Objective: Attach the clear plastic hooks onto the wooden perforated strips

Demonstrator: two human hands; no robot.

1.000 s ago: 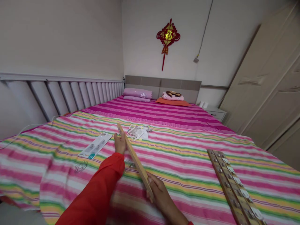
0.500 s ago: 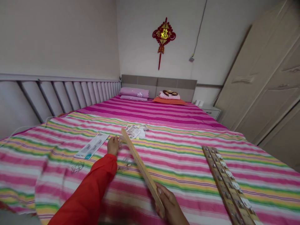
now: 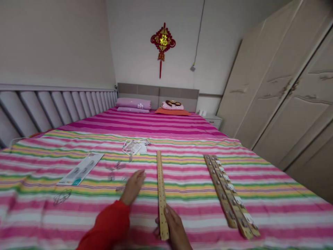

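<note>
My right hand point(image 3: 174, 225) grips the near end of a long wooden strip point(image 3: 160, 187) dotted with small holes, its far end pointing away from me. To the left of the strip, apart from it, is my left hand point(image 3: 133, 187) in a red sleeve. Its fingers are drawn together, and anything in them is too small or blurred to make out. Small clear plastic packets or pieces point(image 3: 118, 166) lie scattered just beyond the left hand. Over to the right, wooden strips point(image 3: 229, 194) fitted with metal pieces and white discs lie side by side.
A striped sheet point(image 3: 187, 205) covers the bed. On it lie a printed packaging card point(image 3: 82, 169), a thin tangled wire-like bundle point(image 3: 62, 197) and a pile of papers and plastic point(image 3: 135, 146). A rail point(image 3: 57, 104) runs along the left; wardrobes point(image 3: 273, 93) stand on the right.
My left hand has drawn back toward me from the small clear pieces. The strip in my right hand has swung from slanting left to nearly straight ahead, showing its holed face. The view has turned right.
</note>
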